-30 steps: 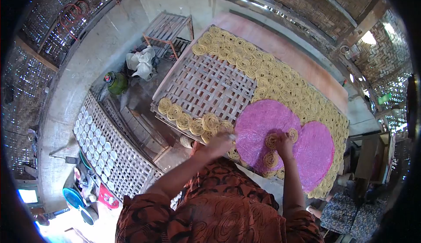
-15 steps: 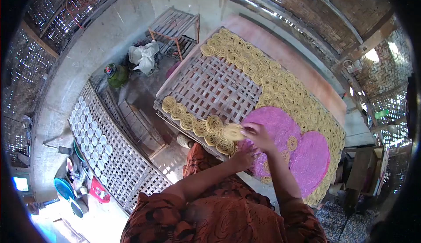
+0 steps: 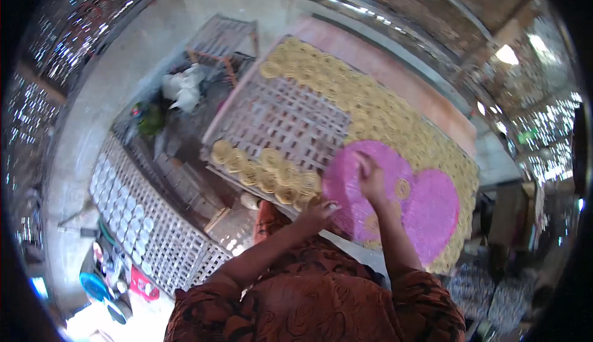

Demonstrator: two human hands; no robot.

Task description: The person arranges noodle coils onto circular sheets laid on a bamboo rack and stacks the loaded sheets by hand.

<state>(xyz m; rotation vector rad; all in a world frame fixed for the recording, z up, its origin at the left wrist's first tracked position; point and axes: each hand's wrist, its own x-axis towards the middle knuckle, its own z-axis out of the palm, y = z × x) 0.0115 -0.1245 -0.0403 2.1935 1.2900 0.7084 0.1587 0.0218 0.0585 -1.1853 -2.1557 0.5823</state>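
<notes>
Right hand (image 3: 370, 180) is kinda half-open, looks empty, pink disc (image 3: 346, 184) under its fingers. Left hand (image 3: 316, 215)? Too blurry to tell, yellow coils (image 3: 284, 192) near its fingers.

A glossy, plastic-like sheen is being shown by the pink discs (image 3: 434, 212) at right. Ridged, matt surfaces are being presented by the yellow coils (image 3: 378, 104). Dull, wood-like strips are being displayed in the woven rack (image 3: 272, 116). Patterned cloth is being seen in the near garment (image 3: 315, 305).
</notes>
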